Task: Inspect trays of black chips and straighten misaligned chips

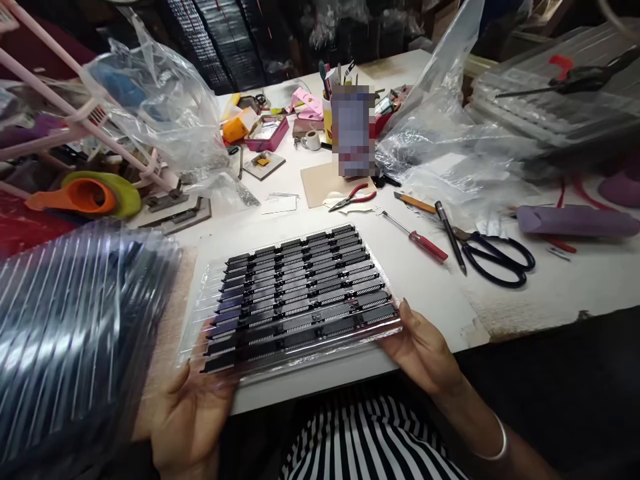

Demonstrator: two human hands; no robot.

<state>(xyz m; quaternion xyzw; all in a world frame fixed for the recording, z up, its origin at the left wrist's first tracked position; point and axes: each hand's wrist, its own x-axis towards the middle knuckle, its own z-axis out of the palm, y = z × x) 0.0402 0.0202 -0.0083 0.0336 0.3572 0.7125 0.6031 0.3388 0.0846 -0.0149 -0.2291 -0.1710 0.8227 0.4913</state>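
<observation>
A clear plastic tray filled with several rows of long black connector strips lies near the front edge of the white table. My left hand grips the tray's near left corner from below, palm up. My right hand holds the tray's near right corner, thumb along its edge. Both hands are closed on the tray.
A tall blurred stack of similar trays fills the left foreground. Behind the tray lie red-handled pliers, a red screwdriver, a pen, black scissors, crumpled clear bags and small boxes. More trays stand at the far right.
</observation>
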